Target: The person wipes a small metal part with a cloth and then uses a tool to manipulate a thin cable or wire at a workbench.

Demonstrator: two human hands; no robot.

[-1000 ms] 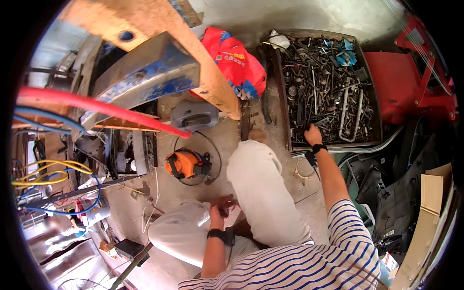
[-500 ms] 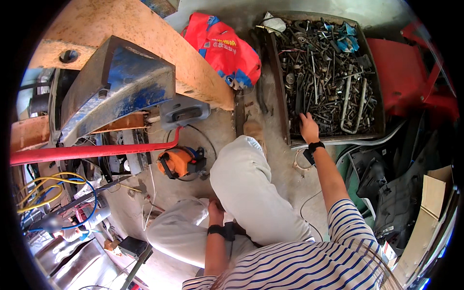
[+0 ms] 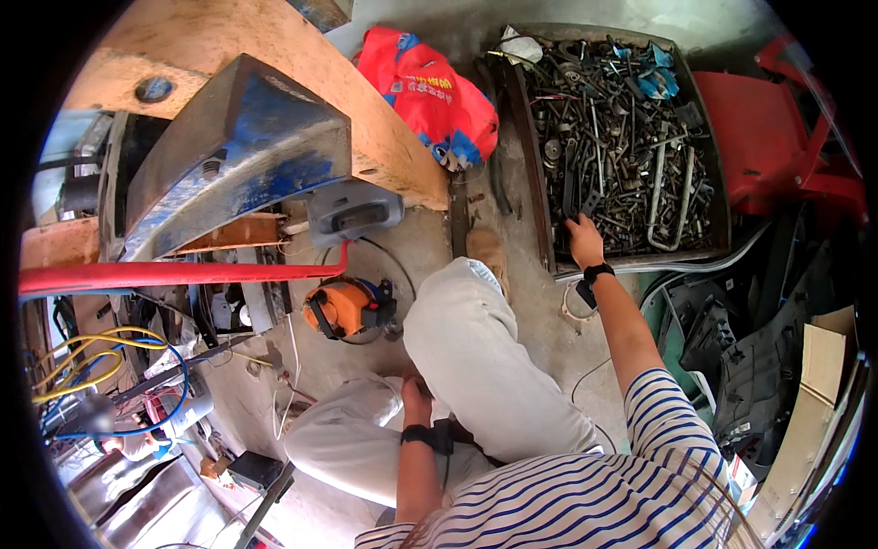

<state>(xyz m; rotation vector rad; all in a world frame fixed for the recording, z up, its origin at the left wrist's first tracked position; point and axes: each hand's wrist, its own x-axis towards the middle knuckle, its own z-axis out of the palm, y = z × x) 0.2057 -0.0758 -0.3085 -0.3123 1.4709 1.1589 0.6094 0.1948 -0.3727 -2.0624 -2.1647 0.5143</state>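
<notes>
My right hand [image 3: 585, 243] reaches over the near left corner of a shallow metal tray [image 3: 536, 197]. The tray is heaped with loose bolts, sockets and other small metal parts [image 3: 631, 137]. Its fingers are closed on a dark, flat metal piece [image 3: 591, 201] whose exact kind I cannot make out. Beside that piece, a long dark bar [image 3: 569, 169] lies on the heap. My left hand [image 3: 417, 401] rests low against my bent leg, between the knees. Its fingers are mostly hidden there, so their grip does not show.
An orange power tool [image 3: 337, 309] with a cable lies on the floor left of my knee. A red bar [image 3: 183, 276] juts in from the left beneath a blue-grey metal block [image 3: 247, 146]. Behind is a red bag [image 3: 430, 96]; dark plastic panels [image 3: 750, 366] and cardboard [image 3: 809, 403] crowd the right.
A dark flat piece now shows at my right fingertips, where earlier I saw only the long bar. The view has shifted slightly. My left hand stays by my leg.
</notes>
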